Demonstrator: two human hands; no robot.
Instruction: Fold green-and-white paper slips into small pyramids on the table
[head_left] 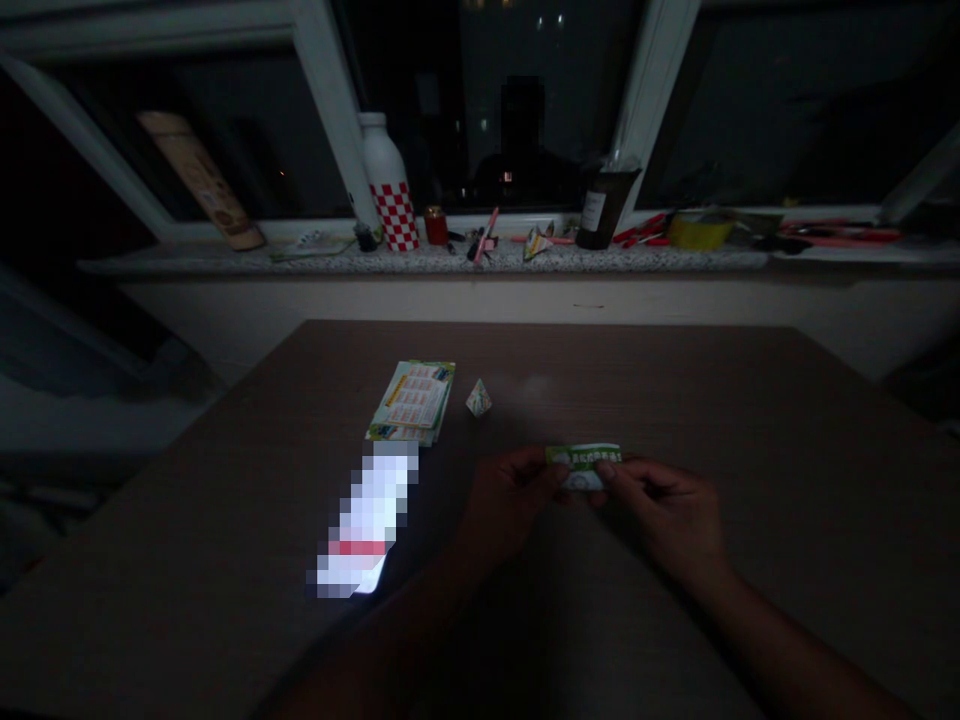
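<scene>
A small green and white piece of printed paper (583, 468) is held up above the table between my two hands. My left hand (510, 500) pinches its left end, thumb in front. At the right end, my right hand (667, 505) grips it the same way. Fingers behind the paper are mostly hidden. Left of my hands, a small folded paper shape (478, 399) with a pointed top rests on the table. Beyond it to the left lies a stack of printed leaflets (411, 400), green, white and yellow.
A bright, pixelated screen (364, 520) lies on the brown table (720, 400) at left. Along the granite windowsill (285, 262) stand a white bottle with red checks (390, 190), a small jar (435, 226), a dark pouch (598, 212) and several pens (486, 238). The room is dim.
</scene>
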